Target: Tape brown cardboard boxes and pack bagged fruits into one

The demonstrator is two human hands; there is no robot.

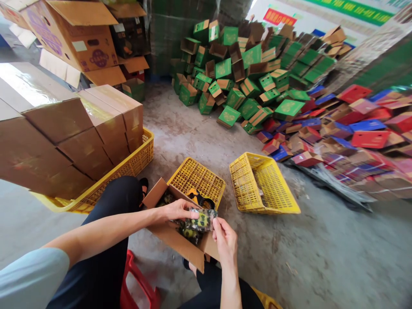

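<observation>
A small clear plastic packet (203, 220) with dark green and yellow contents is stretched between my two hands, above an open cardboard box (180, 245). My left hand (180, 210) pinches its left end. At the right end, my right hand (224, 236) grips it between thumb and fingers. Similar wrapped packets (191, 234) lie inside the box, partly hidden by my hands and the flaps. Just behind the packet, an orange and black tool (198, 197), perhaps a tape dispenser, rests by an upturned yellow crate (206, 175).
Closed cartons (80, 150) fill a long yellow crate (146, 148) on my left. Another yellow crate (273, 189) sits tilted at right. Green boxes (228, 116) and red and blue boxes (370, 139) lie piled behind. A red stool (140, 279) is beneath me.
</observation>
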